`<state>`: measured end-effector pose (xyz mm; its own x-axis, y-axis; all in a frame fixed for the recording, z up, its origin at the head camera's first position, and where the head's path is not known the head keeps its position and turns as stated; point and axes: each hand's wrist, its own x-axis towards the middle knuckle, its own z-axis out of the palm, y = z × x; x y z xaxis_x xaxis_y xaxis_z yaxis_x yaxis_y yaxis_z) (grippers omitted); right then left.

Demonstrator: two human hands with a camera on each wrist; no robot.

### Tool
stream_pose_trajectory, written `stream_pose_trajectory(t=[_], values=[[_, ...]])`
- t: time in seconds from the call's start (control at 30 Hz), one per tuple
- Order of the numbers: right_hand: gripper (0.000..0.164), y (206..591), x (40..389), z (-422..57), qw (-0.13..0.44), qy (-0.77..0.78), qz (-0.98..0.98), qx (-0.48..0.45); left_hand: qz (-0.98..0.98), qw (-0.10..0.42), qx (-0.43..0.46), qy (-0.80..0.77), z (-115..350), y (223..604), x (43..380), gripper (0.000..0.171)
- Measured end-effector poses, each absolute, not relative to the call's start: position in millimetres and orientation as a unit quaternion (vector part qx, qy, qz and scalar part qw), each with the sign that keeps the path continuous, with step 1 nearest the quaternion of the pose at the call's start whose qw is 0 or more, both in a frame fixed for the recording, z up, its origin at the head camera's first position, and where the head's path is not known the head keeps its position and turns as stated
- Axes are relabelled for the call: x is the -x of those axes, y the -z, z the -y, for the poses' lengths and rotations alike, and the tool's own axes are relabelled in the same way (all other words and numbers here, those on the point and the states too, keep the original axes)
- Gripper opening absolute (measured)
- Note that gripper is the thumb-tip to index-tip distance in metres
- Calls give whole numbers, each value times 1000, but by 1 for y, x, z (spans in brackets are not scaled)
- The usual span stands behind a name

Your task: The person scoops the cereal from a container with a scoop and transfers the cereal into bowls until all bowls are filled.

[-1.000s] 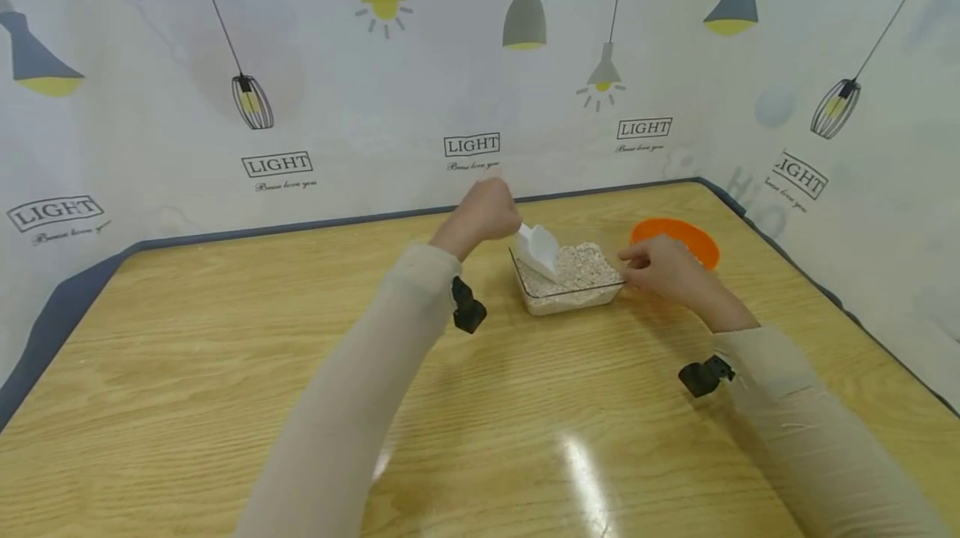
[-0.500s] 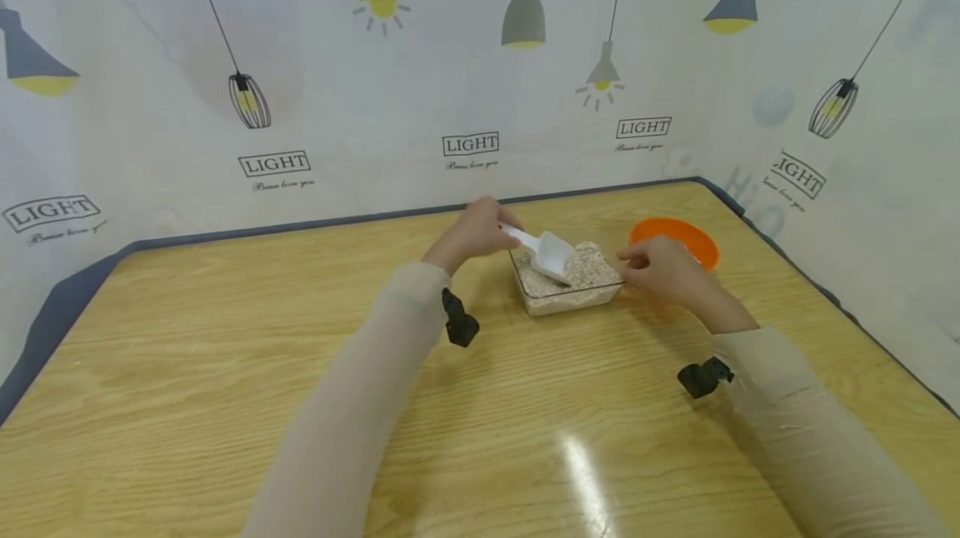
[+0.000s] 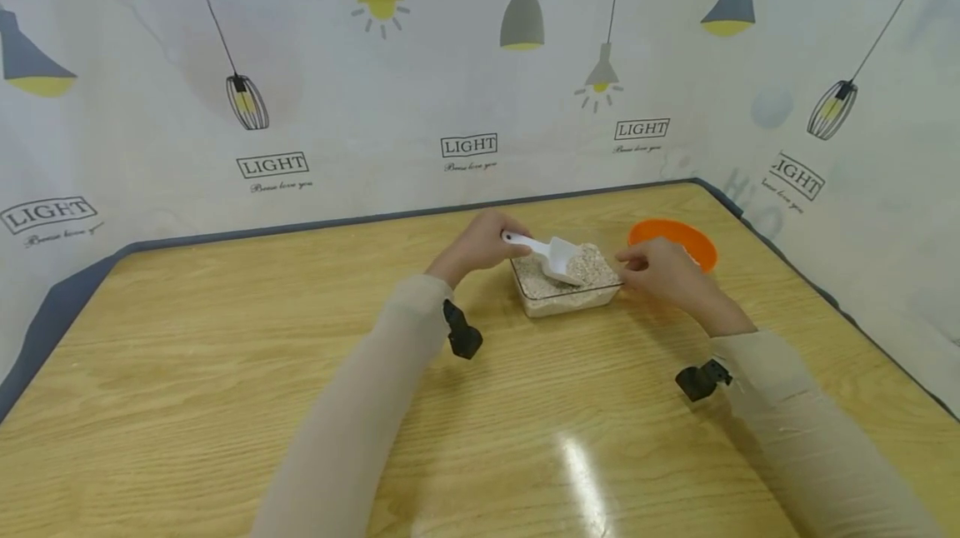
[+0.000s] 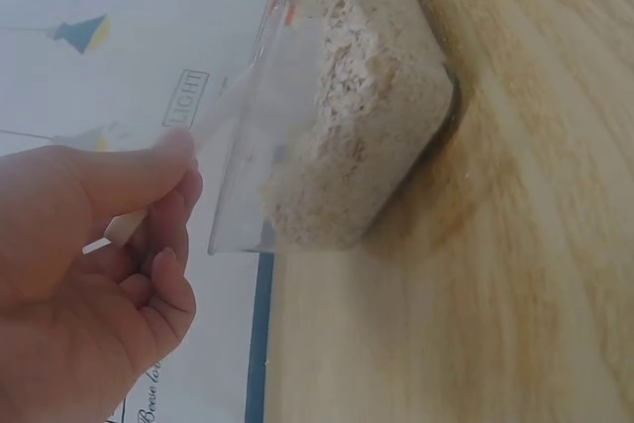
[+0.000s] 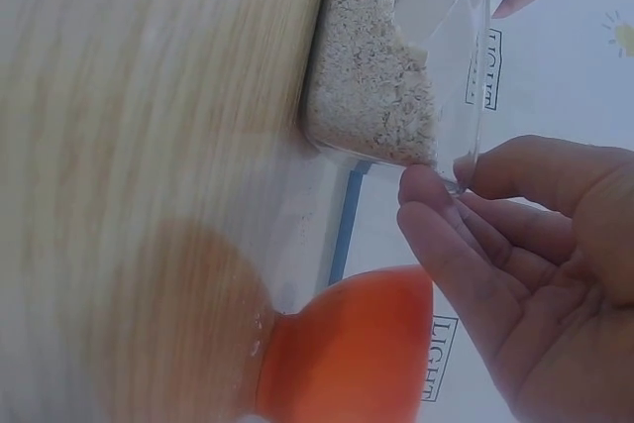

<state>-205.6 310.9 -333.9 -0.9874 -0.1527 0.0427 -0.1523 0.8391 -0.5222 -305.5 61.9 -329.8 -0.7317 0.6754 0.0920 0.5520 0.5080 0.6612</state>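
A white scoop (image 3: 561, 257) lies tilted in a clear rectangular container (image 3: 573, 302), its blade against the pale flakes (image 3: 597, 266) and its handle reaching out over the left rim. The left hand (image 3: 478, 242) pinches that handle between thumb and fingers. The right hand (image 3: 663, 268) pinches the container's near right corner, the thumb on one side of the wall and fingers on the other. Just beyond the right hand stands an orange bowl (image 3: 667, 231), partly hidden by it. Container and bowl rest on a wood-grained table (image 3: 225, 396); behind it hangs a pale backdrop (image 3: 360, 97) printed with lamps and the word "LIGHT".
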Motion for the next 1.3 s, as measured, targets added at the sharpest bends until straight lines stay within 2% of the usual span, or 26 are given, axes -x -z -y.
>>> stream_pose_trajectory(t=[0.3,0.73,1.0,1.3], values=[[35,335,206,-312,2,281,-957,72,-857,100,-346,-369,-69,333,300,23],[34,336,202,-312,-1,312,-946,83,-840,112,-302,-436,-54,345,305,24],[34,339,203,-315,-10,309,-947,82,-839,120,-270,-457,-46,342,306,25],[35,336,201,-316,6,348,-934,79,-842,120,-256,-459,-43,340,305,25]])
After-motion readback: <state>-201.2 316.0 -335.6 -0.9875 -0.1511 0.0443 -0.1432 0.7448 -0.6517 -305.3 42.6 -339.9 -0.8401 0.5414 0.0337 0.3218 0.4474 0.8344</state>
